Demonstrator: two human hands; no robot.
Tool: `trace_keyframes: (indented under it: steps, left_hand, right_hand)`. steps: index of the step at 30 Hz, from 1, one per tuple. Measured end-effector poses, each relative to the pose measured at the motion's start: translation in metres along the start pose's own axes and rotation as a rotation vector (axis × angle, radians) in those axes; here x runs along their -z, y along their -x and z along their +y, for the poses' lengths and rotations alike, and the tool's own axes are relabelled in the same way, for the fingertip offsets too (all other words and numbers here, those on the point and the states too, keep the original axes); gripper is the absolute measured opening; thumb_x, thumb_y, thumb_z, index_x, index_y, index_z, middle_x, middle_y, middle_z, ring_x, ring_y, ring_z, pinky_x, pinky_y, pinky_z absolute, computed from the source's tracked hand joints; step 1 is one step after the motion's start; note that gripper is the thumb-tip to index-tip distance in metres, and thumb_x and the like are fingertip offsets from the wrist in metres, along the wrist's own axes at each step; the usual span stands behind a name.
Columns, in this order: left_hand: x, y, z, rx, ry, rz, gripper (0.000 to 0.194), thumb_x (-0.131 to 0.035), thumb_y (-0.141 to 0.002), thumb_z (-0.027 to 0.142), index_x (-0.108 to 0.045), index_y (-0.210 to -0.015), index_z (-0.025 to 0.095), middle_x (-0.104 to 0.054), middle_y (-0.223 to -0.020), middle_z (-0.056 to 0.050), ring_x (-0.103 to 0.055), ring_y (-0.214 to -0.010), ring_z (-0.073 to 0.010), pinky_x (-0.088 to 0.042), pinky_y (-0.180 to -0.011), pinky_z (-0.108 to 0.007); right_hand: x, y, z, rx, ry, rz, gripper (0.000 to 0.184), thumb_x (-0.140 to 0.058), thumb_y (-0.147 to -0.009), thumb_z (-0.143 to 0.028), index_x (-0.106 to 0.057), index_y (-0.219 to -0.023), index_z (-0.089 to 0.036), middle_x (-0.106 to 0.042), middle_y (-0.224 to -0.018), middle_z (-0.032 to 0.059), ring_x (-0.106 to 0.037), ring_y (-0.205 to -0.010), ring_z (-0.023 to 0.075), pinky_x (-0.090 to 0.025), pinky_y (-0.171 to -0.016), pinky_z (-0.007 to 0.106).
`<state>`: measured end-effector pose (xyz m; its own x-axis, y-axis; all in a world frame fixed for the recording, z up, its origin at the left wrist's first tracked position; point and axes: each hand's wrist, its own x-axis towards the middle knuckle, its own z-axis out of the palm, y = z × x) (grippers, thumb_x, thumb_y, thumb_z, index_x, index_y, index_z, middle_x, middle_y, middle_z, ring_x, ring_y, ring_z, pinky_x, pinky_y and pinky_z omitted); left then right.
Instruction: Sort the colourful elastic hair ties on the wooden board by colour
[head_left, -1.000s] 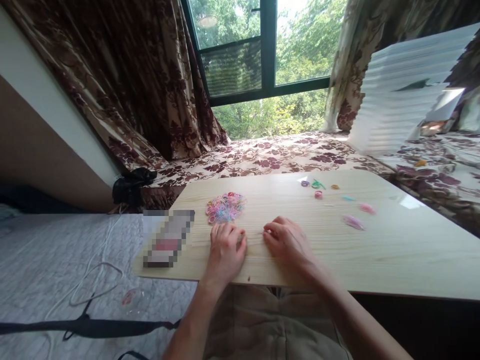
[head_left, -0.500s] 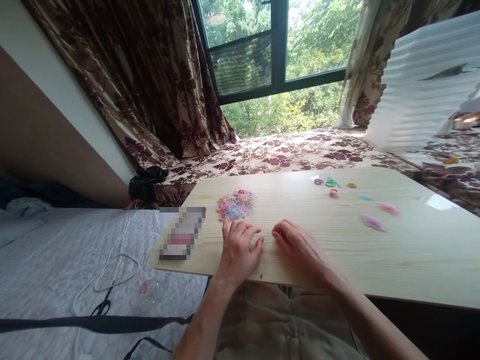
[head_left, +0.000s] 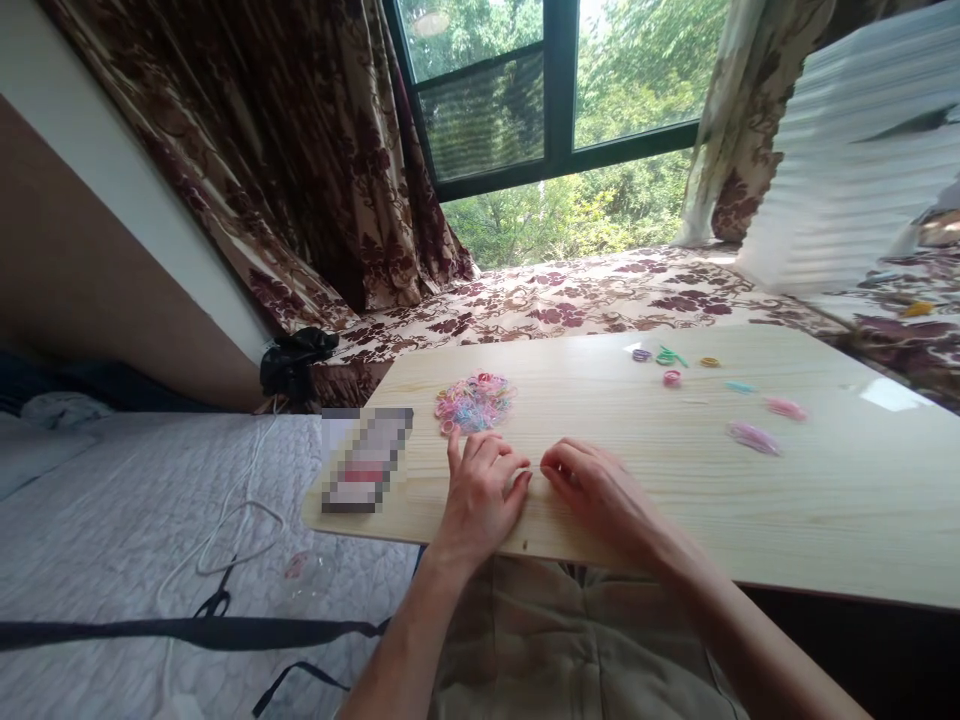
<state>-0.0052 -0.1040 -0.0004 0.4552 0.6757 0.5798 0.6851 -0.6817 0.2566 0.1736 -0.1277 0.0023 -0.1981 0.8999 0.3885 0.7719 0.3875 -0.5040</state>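
Note:
My left hand rests on the pale wooden table with fingers bent and spread, thumb and index tips slightly apart. No object shows between them. Its fingertips lie just in front of a pile of small coloured elastic bands. To the right, my right hand has its fingers curled together and pointing at the left; whatever they hold, if anything, is too small or hidden. A narrow gap separates both hands.
On the table lie a purple bundle of bands, a pink bundle, a light-blue one and several small groups farther back. A blurred-out flat object lies left. A white cable crosses the bed.
My two hands have come slightly closer together. The view has shifted a little. The pile and the sorted bundles look unchanged.

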Motion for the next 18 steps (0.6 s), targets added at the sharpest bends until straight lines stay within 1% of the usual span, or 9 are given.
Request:
trace_keyframes:
  steps: [6,11,15,18]
  left_hand:
    - [-0.0001,0.0003,-0.0010,-0.015,-0.010,-0.005,0.011,-0.058,-0.090,0.024,-0.069,-0.094,0.025,-0.067,-0.093,-0.002,-0.056,-0.108,-0.0225,-0.017,-0.116,-0.059]
    - [0.0007,0.0002,-0.0013,-0.015,-0.001,-0.017,0.014,-0.054,-0.092,0.023,-0.068,-0.090,0.024,-0.067,-0.093,-0.002,-0.055,-0.108,-0.0219,-0.017,-0.116,-0.058]
    - [0.0004,0.0001,-0.0026,0.011,0.018,-0.004,0.017,-0.050,-0.094,0.022,-0.065,-0.086,0.022,-0.067,-0.092,-0.002,-0.055,-0.107,-0.0210,-0.018,-0.116,-0.056]
    - [-0.0001,0.0002,-0.0035,0.022,0.028,-0.005,0.017,-0.049,-0.094,0.021,-0.064,-0.086,0.022,-0.067,-0.092,-0.002,-0.056,-0.107,-0.0209,-0.018,-0.116,-0.056]
  right_hand:
    - [0.0004,0.0008,-0.0009,-0.003,-0.003,-0.008,0.021,-0.043,-0.092,-0.023,-0.060,-0.079,-0.021,-0.066,-0.083,0.0036,-0.058,-0.074,0.0143,-0.043,-0.070,0.027]
    - [-0.0006,-0.0006,-0.0001,-0.008,-0.014,-0.023,0.022,-0.043,-0.093,-0.024,-0.061,-0.081,-0.021,-0.067,-0.085,0.0046,-0.060,-0.077,0.0152,-0.044,-0.072,0.027]
    - [-0.0016,-0.0018,0.0013,-0.008,-0.029,0.017,0.025,-0.040,-0.094,-0.024,-0.063,-0.089,-0.020,-0.068,-0.090,0.0066,-0.062,-0.082,0.0163,-0.045,-0.075,0.029]
    - [-0.0020,-0.0014,0.0014,-0.001,-0.028,0.032,0.022,-0.044,-0.091,-0.021,-0.064,-0.096,-0.020,-0.069,-0.096,0.0068,-0.062,-0.083,0.0163,-0.045,-0.076,0.029]
